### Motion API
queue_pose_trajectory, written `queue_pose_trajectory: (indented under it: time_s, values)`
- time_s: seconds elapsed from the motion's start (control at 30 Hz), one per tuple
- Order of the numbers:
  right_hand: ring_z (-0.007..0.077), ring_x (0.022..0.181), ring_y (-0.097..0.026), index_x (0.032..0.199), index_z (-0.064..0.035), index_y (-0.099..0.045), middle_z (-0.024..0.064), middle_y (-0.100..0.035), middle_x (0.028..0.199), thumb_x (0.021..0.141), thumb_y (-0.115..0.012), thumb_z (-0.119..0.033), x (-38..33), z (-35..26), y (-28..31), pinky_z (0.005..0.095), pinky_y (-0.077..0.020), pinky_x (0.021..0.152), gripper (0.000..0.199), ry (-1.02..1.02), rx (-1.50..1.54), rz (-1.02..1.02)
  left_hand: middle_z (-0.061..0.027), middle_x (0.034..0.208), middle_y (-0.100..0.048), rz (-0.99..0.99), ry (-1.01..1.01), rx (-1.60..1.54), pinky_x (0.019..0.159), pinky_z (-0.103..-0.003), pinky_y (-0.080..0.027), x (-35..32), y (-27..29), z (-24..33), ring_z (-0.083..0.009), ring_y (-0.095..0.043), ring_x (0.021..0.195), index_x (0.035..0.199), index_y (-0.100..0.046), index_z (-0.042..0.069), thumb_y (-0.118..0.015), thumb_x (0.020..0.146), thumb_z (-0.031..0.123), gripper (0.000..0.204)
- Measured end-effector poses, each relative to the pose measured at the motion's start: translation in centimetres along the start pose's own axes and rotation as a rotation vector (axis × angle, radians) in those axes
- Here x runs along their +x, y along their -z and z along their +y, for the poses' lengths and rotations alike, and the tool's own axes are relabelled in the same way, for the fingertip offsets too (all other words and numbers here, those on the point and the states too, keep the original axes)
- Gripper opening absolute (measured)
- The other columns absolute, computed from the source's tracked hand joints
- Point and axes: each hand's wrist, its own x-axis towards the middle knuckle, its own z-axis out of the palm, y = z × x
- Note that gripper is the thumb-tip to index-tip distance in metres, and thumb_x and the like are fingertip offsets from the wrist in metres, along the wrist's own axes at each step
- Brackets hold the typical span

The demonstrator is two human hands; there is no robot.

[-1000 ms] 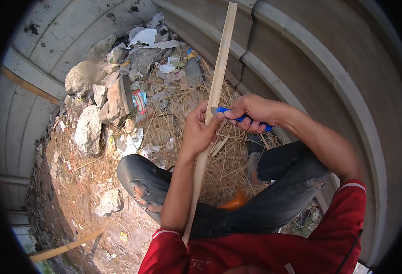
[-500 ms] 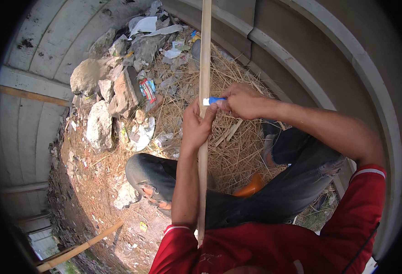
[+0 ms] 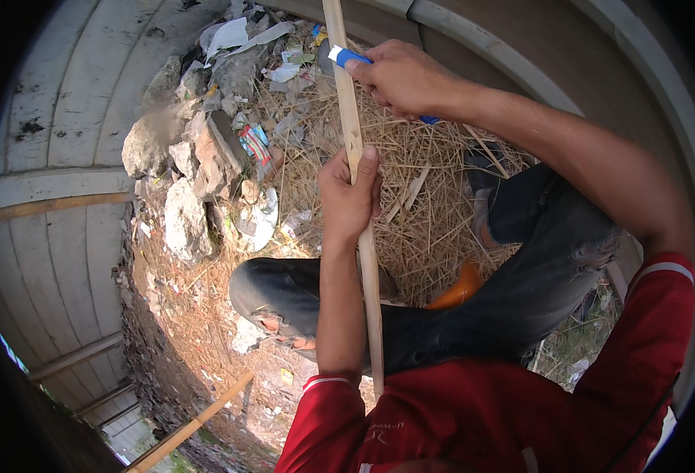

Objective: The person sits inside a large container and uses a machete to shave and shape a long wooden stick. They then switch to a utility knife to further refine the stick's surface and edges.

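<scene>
My left hand (image 3: 348, 189) is closed around a long, narrow wooden strip (image 3: 347, 110), its thumb lying along the near part. The strip runs upright from my lap past the top edge of the view, with small marks on its face just above my left hand. Farther along it, my right hand (image 3: 407, 77) grips a blue utility knife (image 3: 351, 57). The knife's pale, bright end lies across the strip or just over it; whether it touches, I cannot tell. The handle's other blue end shows below my right palm.
Dry straw (image 3: 418, 229) covers the ground between my bent legs, near an orange object (image 3: 459, 285) partly hidden by my thigh. Rocks (image 3: 186, 221) and litter lie to the left. Curved-looking panel walls (image 3: 63, 102) stand on both sides. A wooden pole (image 3: 198, 424) is at lower left.
My right hand and the knife have moved away from my left hand, up along the strip. The strip now leans slightly left at its far end. My left hand still holds it.
</scene>
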Motion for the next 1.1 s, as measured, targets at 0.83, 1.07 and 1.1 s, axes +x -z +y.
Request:
queue_pose_trajectory:
  time_s: [0.83, 1.07, 1.1]
  values:
    - [0.0137, 0.074, -0.068, 0.108, 0.0002, -0.069, 0.0111, -0.072, 0.079, 0.081, -0.08, -0.004, -4.6, -2.2, 2.2, 0.0335, -0.0514, 0.069, 0.03, 0.269, -0.401, -0.196, 0.0, 0.071, -0.06, 0.003, -0.106, -0.117, 0.046, -0.02, -0.039, 0.3, 3.1, 1.5, -0.0055, -0.052, 0.053, 0.124, -0.053, 0.002, -0.071, 0.097, 0.028, 0.042]
    - [0.018, 0.073, -0.071, 0.107, -0.0031, -0.066, 0.0145, -0.077, 0.088, 0.079, -0.077, -0.003, -5.1, -2.0, 2.0, 0.0362, -0.0519, 0.07, 0.03, 0.22, -0.184, -0.166, 0.0019, 0.07, -0.058, 0.018, -0.13, -0.095, 0.045, -0.02, -0.038, 0.1, 2.6, 1.7, -0.0055, -0.051, 0.052, 0.126, -0.054, 0.002, -0.072, 0.096, 0.028, 0.043]
    - [0.0171, 0.073, -0.07, 0.107, -0.0031, -0.066, 0.0149, -0.077, 0.089, 0.08, -0.077, -0.003, -5.1, -2.1, 1.9, 0.036, -0.0518, 0.07, 0.03, 0.2, -0.166, -0.182, 0.0021, 0.071, -0.058, 0.015, -0.136, -0.094, 0.045, -0.02, -0.038, 0.1, 2.6, 1.6, -0.0054, -0.051, 0.052, 0.126, -0.054, 0.002, -0.073, 0.096, 0.027, 0.043]
